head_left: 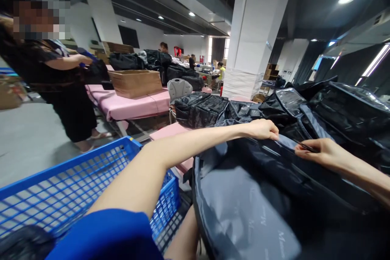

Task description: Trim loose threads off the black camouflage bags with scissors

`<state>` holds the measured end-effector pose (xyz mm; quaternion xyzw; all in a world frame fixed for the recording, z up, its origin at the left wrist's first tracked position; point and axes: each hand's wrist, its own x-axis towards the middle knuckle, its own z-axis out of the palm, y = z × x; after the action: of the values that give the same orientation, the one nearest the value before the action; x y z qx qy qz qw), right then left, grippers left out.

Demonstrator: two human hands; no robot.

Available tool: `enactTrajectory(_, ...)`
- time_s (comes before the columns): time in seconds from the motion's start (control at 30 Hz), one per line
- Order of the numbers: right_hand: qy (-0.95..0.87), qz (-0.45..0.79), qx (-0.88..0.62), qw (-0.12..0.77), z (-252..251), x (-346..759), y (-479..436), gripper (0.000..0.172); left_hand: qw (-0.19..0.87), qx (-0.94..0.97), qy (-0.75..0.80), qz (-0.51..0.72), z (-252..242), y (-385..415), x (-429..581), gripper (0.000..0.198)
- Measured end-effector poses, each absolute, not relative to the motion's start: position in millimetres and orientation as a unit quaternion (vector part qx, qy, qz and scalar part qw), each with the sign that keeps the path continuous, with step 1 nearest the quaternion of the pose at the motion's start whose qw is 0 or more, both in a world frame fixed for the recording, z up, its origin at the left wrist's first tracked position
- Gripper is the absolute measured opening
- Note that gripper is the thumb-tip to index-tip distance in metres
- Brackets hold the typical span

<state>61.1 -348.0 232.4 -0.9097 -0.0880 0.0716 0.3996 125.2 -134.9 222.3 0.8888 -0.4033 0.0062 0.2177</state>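
A large black bag (319, 211) lies open in front of me, its grey lining (243, 207) showing pale lettering. At the bag's far edge, my left hand (266, 130) is closed in a pinch on a grey fabric strip (286, 141). Just to the right, my right hand (319, 151) is closed around a thin dark tool (307, 146), whose tip points at the strip. Its exact kind is too small and partly covered to make out.
A blue plastic crate (76, 170) stands at my left. More black bags (201, 107) are heaped beyond and to the right. A cardboard box (135, 83) rests on a pink-covered table (131, 103). A person (61, 69) stands at the left; a white pillar (256, 28) rises behind.
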Motion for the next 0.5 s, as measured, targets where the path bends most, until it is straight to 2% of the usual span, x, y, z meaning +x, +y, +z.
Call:
enactTrajectory(0.07,-0.070,0.094,-0.900,0.420,234,66,-343,0.031,0.217,0.891,-0.397,0.045,222,-130,121,0.019)
enactTrajectory(0.17,-0.013,0.143,-0.856,0.496,227,70,-345,0.032,0.199,0.871,-0.396,0.210,213,-124,105,0.018)
enactTrajectory(0.23,0.005,0.167,-0.834,0.525,220,72,-350,0.033,0.159,0.849,-0.422,0.277,203,-123,95,0.021)
enactTrajectory(0.37,0.003,0.179,-0.824,0.538,216,71,-354,0.033,0.057,0.824,-0.461,0.325,187,-129,90,0.027)
enactTrajectory(0.5,-0.022,0.156,-0.822,0.547,222,63,-348,0.028,0.018,0.802,-0.469,0.369,182,-135,92,0.034)
